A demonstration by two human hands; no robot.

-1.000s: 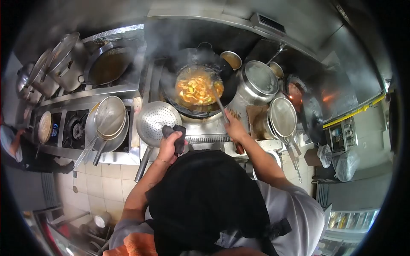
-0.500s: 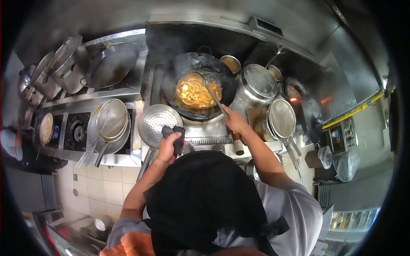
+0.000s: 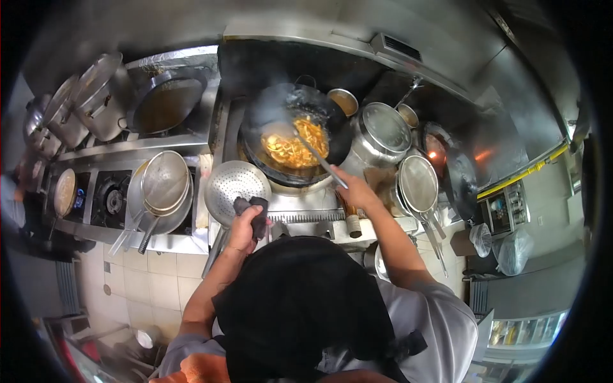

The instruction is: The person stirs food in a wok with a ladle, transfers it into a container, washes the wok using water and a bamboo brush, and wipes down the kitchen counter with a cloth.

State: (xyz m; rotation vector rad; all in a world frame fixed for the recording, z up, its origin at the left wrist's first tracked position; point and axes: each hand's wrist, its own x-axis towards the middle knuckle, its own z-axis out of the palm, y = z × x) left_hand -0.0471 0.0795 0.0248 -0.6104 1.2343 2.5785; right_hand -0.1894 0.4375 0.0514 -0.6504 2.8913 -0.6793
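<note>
My right hand (image 3: 355,191) is closed around the long metal handle of a ladle (image 3: 314,153), which slants up and left into a dark wok (image 3: 340,131). Its head cannot be made out among the noodle-like, orange-brown food (image 3: 297,148) in the wok. Steam hides part of the wok's left side. My left hand (image 3: 243,228) grips a folded black cloth (image 3: 258,223) in front of the wok. Right beside that cloth lies a round perforated strainer (image 3: 233,185), its handle pointing toward me.
Left are wire-mesh strainers (image 3: 166,182), a shallow pan (image 3: 64,191) by a blue flame and tall pots (image 3: 102,96). To the right stand a lidded pot (image 3: 386,127) and more mesh strainers (image 3: 420,184). A person's sleeve (image 3: 11,204) shows at far left.
The food has shifted and bunched up in the wok. The ladle's handle has swung lower, with my right hand drawn back slightly. My left hand with the cloth has moved a little left.
</note>
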